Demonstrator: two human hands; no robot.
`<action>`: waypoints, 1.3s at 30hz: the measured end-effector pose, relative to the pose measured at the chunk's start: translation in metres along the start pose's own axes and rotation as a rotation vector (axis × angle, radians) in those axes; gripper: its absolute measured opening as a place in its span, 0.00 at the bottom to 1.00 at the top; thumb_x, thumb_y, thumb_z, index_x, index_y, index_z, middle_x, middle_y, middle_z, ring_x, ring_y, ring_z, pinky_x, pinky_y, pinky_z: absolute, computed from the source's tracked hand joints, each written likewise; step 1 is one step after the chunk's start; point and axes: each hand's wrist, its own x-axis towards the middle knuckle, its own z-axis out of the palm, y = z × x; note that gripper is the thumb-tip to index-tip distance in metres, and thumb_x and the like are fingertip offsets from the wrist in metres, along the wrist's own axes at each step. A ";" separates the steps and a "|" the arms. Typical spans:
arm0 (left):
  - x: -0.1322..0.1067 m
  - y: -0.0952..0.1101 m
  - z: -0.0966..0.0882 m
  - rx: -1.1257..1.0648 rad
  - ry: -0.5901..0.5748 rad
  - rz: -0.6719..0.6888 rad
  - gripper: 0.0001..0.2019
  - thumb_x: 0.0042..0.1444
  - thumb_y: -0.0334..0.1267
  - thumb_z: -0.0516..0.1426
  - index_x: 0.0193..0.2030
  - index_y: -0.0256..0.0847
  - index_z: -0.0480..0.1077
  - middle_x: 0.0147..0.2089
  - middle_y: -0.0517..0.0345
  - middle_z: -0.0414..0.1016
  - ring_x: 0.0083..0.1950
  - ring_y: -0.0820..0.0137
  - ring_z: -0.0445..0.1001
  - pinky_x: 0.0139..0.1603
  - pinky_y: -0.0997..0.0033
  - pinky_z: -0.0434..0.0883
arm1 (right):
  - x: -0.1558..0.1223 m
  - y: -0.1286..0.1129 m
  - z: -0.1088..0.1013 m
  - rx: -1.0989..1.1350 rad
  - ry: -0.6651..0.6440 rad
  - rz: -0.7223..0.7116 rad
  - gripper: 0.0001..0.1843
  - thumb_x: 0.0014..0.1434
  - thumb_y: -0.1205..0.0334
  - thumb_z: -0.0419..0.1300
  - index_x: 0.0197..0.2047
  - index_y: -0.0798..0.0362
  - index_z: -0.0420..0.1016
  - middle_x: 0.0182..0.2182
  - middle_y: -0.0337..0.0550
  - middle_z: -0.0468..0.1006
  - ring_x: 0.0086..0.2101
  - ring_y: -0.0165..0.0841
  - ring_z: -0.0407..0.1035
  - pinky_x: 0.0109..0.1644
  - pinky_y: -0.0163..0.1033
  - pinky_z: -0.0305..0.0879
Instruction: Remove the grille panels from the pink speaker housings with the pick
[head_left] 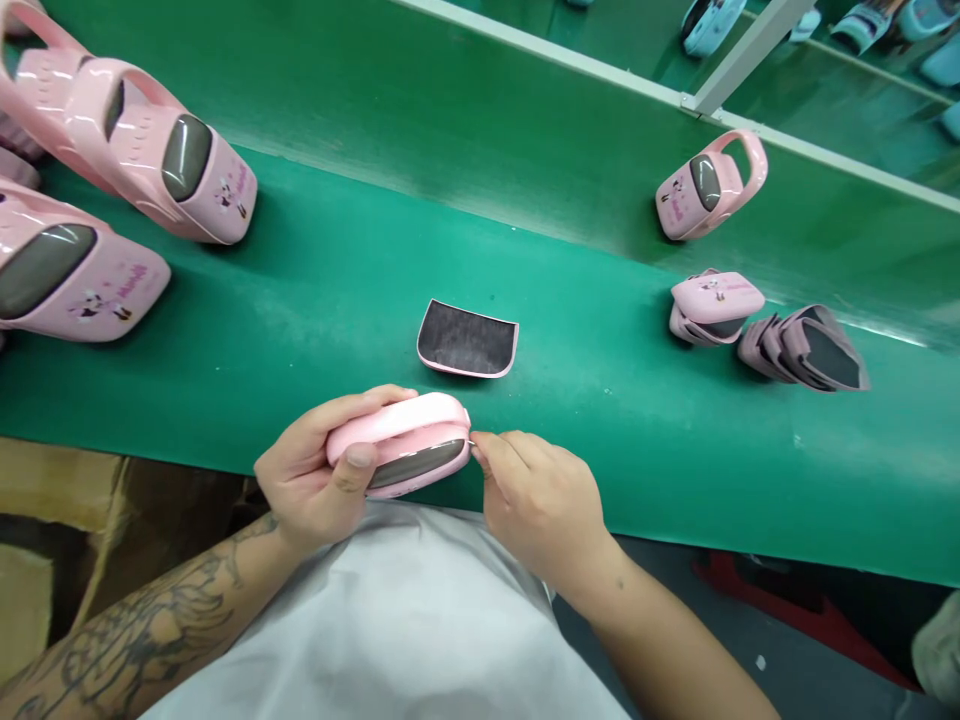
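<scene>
The left hand point(311, 470) grips a pink plastic case point(405, 445) over the near edge of the green bench point(600, 480), while the right hand point(536, 495) pinches at its seam, with a dark-lined pink panel point(466, 340) lying loose just ahead

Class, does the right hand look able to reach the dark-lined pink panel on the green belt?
Probably yes: the right hand sits near the dark-lined pink panel, only green belt between them, though its fingers touch the pink case.
</scene>
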 end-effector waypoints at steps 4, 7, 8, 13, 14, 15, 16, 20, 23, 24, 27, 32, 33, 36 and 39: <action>0.001 -0.002 0.001 -0.066 -0.028 0.044 0.14 0.71 0.45 0.64 0.60 0.49 0.85 0.55 0.50 0.89 0.52 0.51 0.89 0.52 0.48 0.87 | 0.003 0.008 -0.006 -0.041 -0.104 -0.091 0.13 0.72 0.70 0.56 0.39 0.51 0.80 0.25 0.38 0.74 0.25 0.34 0.66 0.29 0.43 0.49; 0.002 -0.004 0.001 -0.073 -0.057 0.062 0.15 0.71 0.44 0.64 0.60 0.50 0.85 0.56 0.50 0.89 0.52 0.50 0.89 0.50 0.45 0.87 | 0.006 0.011 -0.012 -0.041 -0.176 -0.112 0.13 0.71 0.70 0.56 0.37 0.51 0.79 0.26 0.39 0.74 0.27 0.35 0.67 0.29 0.43 0.49; 0.002 -0.004 0.001 -0.067 -0.063 0.072 0.15 0.71 0.44 0.63 0.61 0.50 0.85 0.57 0.50 0.89 0.52 0.50 0.89 0.50 0.45 0.87 | 0.007 0.011 -0.014 -0.027 -0.214 -0.104 0.12 0.71 0.70 0.56 0.37 0.51 0.78 0.26 0.39 0.74 0.27 0.35 0.68 0.29 0.43 0.49; 0.004 -0.003 0.002 -0.053 -0.079 0.117 0.14 0.71 0.43 0.64 0.60 0.49 0.85 0.55 0.51 0.90 0.53 0.53 0.90 0.51 0.52 0.87 | 0.007 0.009 -0.016 -0.043 -0.217 -0.127 0.12 0.67 0.70 0.56 0.33 0.50 0.76 0.25 0.39 0.73 0.25 0.35 0.67 0.28 0.43 0.45; 0.005 -0.003 0.003 -0.049 -0.078 0.119 0.14 0.72 0.43 0.64 0.59 0.48 0.85 0.55 0.51 0.90 0.53 0.53 0.90 0.50 0.53 0.87 | 0.006 0.010 -0.015 -0.048 -0.192 -0.142 0.12 0.68 0.67 0.55 0.33 0.50 0.76 0.24 0.39 0.73 0.24 0.35 0.66 0.27 0.43 0.44; 0.005 -0.002 0.003 -0.044 -0.075 0.127 0.14 0.72 0.43 0.64 0.59 0.47 0.85 0.55 0.50 0.90 0.52 0.53 0.90 0.50 0.53 0.87 | 0.006 0.010 -0.013 -0.045 -0.170 -0.156 0.13 0.71 0.63 0.55 0.34 0.51 0.76 0.24 0.39 0.74 0.24 0.35 0.67 0.27 0.43 0.43; 0.006 -0.002 0.004 -0.035 -0.069 0.135 0.13 0.72 0.43 0.64 0.59 0.47 0.85 0.54 0.50 0.90 0.51 0.53 0.90 0.48 0.53 0.87 | 0.006 0.012 -0.011 -0.039 -0.151 -0.173 0.17 0.73 0.56 0.55 0.34 0.51 0.76 0.24 0.39 0.74 0.24 0.35 0.67 0.27 0.43 0.42; 0.006 0.000 0.005 0.017 -0.037 0.121 0.13 0.70 0.47 0.66 0.57 0.51 0.85 0.52 0.51 0.90 0.48 0.53 0.90 0.43 0.52 0.87 | 0.012 0.023 -0.001 -0.037 -0.075 -0.277 0.32 0.75 0.33 0.52 0.30 0.50 0.73 0.21 0.37 0.73 0.22 0.32 0.64 0.28 0.42 0.40; 0.007 0.000 0.005 0.055 -0.027 0.111 0.12 0.69 0.49 0.67 0.56 0.52 0.85 0.51 0.52 0.90 0.47 0.53 0.90 0.43 0.51 0.87 | 0.019 0.032 0.007 -0.034 -0.022 -0.361 0.33 0.77 0.34 0.53 0.28 0.50 0.70 0.20 0.35 0.70 0.21 0.30 0.62 0.29 0.42 0.38; 0.006 0.000 0.005 0.064 -0.027 0.116 0.12 0.70 0.48 0.66 0.56 0.52 0.85 0.51 0.53 0.91 0.47 0.53 0.90 0.43 0.52 0.87 | 0.021 0.035 0.009 -0.027 -0.008 -0.380 0.33 0.77 0.34 0.53 0.28 0.50 0.69 0.19 0.34 0.70 0.21 0.29 0.61 0.29 0.42 0.37; 0.006 -0.001 0.002 0.084 -0.036 0.096 0.13 0.70 0.47 0.65 0.57 0.51 0.85 0.51 0.52 0.91 0.48 0.53 0.90 0.44 0.52 0.86 | 0.026 0.041 0.016 0.007 0.027 -0.421 0.34 0.76 0.33 0.53 0.27 0.50 0.67 0.19 0.34 0.69 0.21 0.29 0.59 0.29 0.42 0.36; 0.007 0.001 -0.001 0.082 -0.047 0.012 0.14 0.68 0.53 0.66 0.55 0.55 0.85 0.49 0.55 0.91 0.48 0.51 0.90 0.44 0.47 0.86 | 0.027 0.046 0.024 0.050 0.036 -0.494 0.36 0.76 0.31 0.51 0.26 0.50 0.67 0.19 0.34 0.67 0.22 0.29 0.56 0.30 0.43 0.34; 0.008 0.003 -0.002 0.074 -0.056 -0.027 0.14 0.68 0.54 0.67 0.54 0.55 0.85 0.49 0.57 0.91 0.48 0.51 0.90 0.44 0.47 0.86 | 0.027 0.047 0.025 0.060 0.033 -0.506 0.36 0.77 0.32 0.51 0.27 0.50 0.67 0.20 0.34 0.67 0.23 0.29 0.56 0.31 0.43 0.35; 0.013 0.010 -0.002 0.042 -0.098 -0.178 0.16 0.66 0.59 0.67 0.51 0.53 0.84 0.50 0.63 0.91 0.50 0.53 0.89 0.48 0.44 0.84 | 0.027 0.049 0.026 0.084 0.027 -0.520 0.33 0.77 0.35 0.52 0.28 0.50 0.70 0.21 0.34 0.67 0.24 0.30 0.56 0.30 0.43 0.36; 0.019 0.015 -0.003 -0.009 -0.141 -0.281 0.18 0.65 0.59 0.67 0.51 0.49 0.82 0.51 0.65 0.91 0.55 0.52 0.88 0.54 0.38 0.80 | 0.027 0.050 0.026 0.095 -0.018 -0.516 0.33 0.77 0.34 0.52 0.28 0.49 0.71 0.21 0.34 0.67 0.25 0.30 0.56 0.30 0.43 0.38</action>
